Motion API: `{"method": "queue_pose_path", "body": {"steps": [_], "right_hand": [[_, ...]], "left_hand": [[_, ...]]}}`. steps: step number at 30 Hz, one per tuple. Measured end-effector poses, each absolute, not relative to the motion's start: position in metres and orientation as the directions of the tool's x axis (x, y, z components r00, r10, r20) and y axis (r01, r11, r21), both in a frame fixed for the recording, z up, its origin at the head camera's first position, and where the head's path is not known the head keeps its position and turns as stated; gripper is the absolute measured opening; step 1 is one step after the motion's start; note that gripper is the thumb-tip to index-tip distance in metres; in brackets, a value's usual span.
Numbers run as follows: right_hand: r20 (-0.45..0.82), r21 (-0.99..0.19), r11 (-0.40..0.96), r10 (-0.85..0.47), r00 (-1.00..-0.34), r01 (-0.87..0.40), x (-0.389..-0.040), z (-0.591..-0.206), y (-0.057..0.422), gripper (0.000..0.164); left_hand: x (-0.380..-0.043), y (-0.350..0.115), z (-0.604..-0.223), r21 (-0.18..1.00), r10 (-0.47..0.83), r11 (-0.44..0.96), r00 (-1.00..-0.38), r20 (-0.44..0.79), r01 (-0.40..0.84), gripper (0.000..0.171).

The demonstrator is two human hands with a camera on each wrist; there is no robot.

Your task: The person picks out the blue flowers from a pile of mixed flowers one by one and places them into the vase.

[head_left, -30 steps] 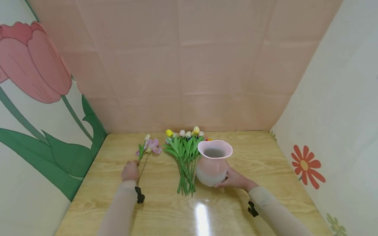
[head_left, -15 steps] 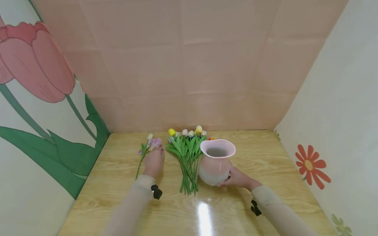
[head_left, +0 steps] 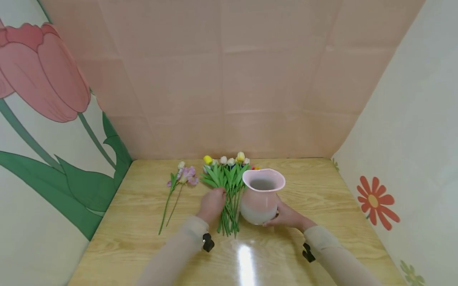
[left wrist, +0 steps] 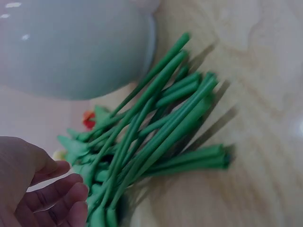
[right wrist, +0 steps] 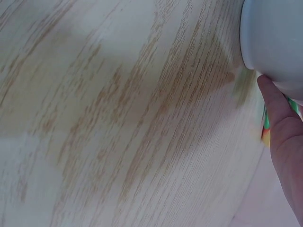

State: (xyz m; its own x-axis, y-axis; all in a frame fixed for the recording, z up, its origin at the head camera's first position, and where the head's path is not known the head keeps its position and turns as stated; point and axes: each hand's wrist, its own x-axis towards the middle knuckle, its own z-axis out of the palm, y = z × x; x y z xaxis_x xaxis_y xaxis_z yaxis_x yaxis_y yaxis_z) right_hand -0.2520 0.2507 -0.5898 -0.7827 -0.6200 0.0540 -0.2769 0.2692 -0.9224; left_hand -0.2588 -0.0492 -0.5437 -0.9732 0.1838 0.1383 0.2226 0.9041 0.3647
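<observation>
My left hand [head_left: 212, 203] is at the left side of a bunch of artificial tulips [head_left: 229, 212] lying on the table. In the left wrist view, that hand's fingers [left wrist: 71, 201] are loosely bent beside the green stems [left wrist: 156, 118], with nothing between thumb and fingers. A pink and white vase [head_left: 259, 204] with a flared rim stands right of the bunch, slightly tilted, its mouth facing me. My right hand [head_left: 286, 214] holds the vase low on its right side. In the right wrist view, a digit [right wrist: 279, 113] lies against the vase [right wrist: 274, 38] near its base; the other fingers are mostly hidden.
A purple flower [head_left: 187, 174] and a white tulip [head_left: 181, 164] lie side by side on the wooden table [head_left: 125, 238] at the left. A pink backdrop [head_left: 222, 79] rises behind the table's far edge. Printed panels flank both sides.
My left hand has let go of the white tulip's stem, passed over the purple flower and moved right to the tulip bunch. The right hand stays on the vase.
</observation>
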Motion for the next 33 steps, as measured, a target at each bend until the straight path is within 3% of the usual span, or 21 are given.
{"method": "queue_pose_path", "body": {"steps": [8,18,33], "right_hand": [[0.084,-0.924,0.247,-0.614,-0.785,-0.292,-0.248,-0.587,0.250,0.109],[0.092,-0.938,0.215,-0.604,-0.792,-0.273,-0.238,-0.573,0.243,0.108],[0.082,-0.927,0.239,-0.623,-0.778,-0.289,-0.251,-0.594,0.250,0.110]], "left_hand": [[-0.255,-0.033,-0.560,0.463,0.171,0.869,-0.984,0.052,0.176,0.009],[-0.251,-0.027,-0.574,0.497,0.119,0.865,-0.991,-0.063,0.072,0.021],[-0.253,-0.020,-0.579,0.464,0.105,0.883,-0.993,-0.054,0.068,0.024]]}}
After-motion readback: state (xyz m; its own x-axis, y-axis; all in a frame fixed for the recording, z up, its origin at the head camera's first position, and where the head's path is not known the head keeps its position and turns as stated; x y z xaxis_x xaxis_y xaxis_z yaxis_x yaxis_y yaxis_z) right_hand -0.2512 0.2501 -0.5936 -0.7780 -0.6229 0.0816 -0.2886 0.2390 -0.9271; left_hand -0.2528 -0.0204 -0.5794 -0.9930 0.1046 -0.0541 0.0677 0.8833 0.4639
